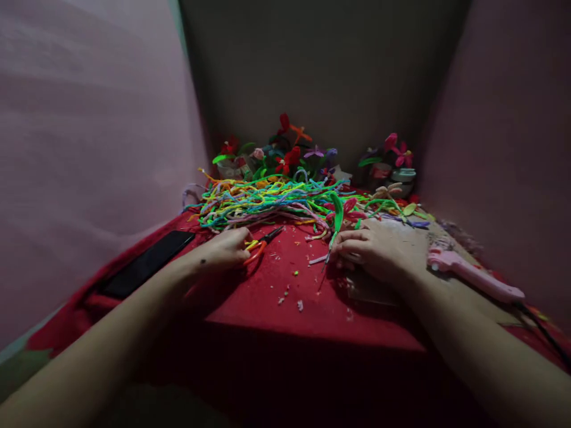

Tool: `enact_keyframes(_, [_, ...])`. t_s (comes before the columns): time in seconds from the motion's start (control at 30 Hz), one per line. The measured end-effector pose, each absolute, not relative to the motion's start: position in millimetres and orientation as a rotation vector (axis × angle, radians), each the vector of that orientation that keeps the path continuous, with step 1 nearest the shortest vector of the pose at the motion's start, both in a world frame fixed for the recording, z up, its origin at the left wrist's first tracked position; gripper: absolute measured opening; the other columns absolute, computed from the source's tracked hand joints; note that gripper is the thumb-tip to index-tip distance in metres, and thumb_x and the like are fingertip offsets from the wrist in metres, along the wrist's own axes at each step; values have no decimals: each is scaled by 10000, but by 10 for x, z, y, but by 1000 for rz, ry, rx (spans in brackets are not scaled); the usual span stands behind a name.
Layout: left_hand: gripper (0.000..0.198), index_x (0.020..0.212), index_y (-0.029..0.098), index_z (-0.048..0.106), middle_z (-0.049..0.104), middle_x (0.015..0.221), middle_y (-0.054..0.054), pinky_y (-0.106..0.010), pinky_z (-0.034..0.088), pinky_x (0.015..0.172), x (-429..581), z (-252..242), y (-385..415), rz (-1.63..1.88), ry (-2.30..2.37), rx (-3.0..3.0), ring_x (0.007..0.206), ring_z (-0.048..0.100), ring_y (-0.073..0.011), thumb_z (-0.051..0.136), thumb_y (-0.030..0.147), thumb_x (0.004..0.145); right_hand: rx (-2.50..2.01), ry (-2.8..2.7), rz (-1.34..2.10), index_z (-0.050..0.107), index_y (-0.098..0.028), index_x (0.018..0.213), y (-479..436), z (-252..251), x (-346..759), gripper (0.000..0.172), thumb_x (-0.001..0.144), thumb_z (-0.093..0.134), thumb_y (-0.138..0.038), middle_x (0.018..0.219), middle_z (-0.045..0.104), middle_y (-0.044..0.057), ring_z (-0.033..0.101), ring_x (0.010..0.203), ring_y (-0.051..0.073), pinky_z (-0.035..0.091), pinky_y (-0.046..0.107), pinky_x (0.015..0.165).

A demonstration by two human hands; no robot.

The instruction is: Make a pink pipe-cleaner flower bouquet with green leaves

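On the left, my left hand (229, 245) has its fingers closed on the orange and yellow handles of a pair of scissors (263, 242); the dark blades point away to the right, low over the red cloth. My right hand (368, 249) pinches the stem of a green pipe-cleaner leaf (338, 214), which stands upright with its thin wire end pointing down. Beneath those fingers lies a pale glue stick or strip (318, 260), partly hidden. Behind the leaf is a pink pipe-cleaner flower (352, 211); whether they are joined cannot be told.
A heap of coloured pipe cleaners (267, 202) spans the back of the red cloth (250, 297). Potted pipe-cleaner flowers (289, 157) stand behind. A black phone (149, 263) lies left, a pink glue gun (475, 274) with its cord right. Fluff scraps (300, 305) dot the front.
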State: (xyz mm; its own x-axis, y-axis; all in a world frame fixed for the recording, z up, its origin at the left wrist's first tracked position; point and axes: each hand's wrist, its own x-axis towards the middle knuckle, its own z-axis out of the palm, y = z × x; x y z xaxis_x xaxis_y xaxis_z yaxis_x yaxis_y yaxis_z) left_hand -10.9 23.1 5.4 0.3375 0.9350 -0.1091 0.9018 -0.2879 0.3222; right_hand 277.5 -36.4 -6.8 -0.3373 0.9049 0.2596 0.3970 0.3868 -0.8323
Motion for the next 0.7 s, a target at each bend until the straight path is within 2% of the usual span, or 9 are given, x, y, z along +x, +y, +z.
enact_keyframes(0.1, [334,907,160,504,540,740,11,-237,394,543,-130,106,119,407,1424,1871,608,509,-130,597,224,592,-1080,-1902,948,671,-155,620,-324,-152,2791,214,732,512,-246,677,618,67,518,578,146,376,263,492])
enact_keyframes(0.2, [281,817,165,483,483,642,46,-207,357,466,-47,89,-127,517,1163,1663,508,443,-85,643,201,590,-1059,-1909,944,651,-152,598,-313,-180,2789,228,735,482,-220,625,573,51,472,550,131,353,261,488])
enact_keyframes(0.27, [225,817,152,506,501,630,32,-205,356,464,60,43,-304,512,977,1539,505,457,-83,636,224,649,-1057,-1902,931,623,-160,566,-311,-179,2780,226,727,473,-210,567,528,30,421,511,119,321,256,466])
enact_keyframes(0.33, [278,934,146,528,569,690,-4,-229,412,525,179,1,-450,468,863,1363,549,520,-104,619,240,689,-1048,-1886,922,583,-171,529,-307,-179,2770,225,718,468,-207,532,487,14,388,491,112,301,253,456])
enact_keyframes(0.43, [342,1046,142,529,601,659,-20,-233,423,534,329,-13,-580,376,774,1267,556,547,-118,586,192,713,-1017,-1885,903,528,-184,487,-296,-190,2767,227,702,456,-193,514,447,3,368,491,111,293,248,453])
enact_keyframes(0.7, [340,1031,134,567,578,518,12,-201,399,488,535,29,-628,250,591,1130,429,502,-88,501,85,701,-988,-1862,930,540,-188,518,-270,-235,2794,239,731,432,-199,541,470,14,388,514,120,294,253,462])
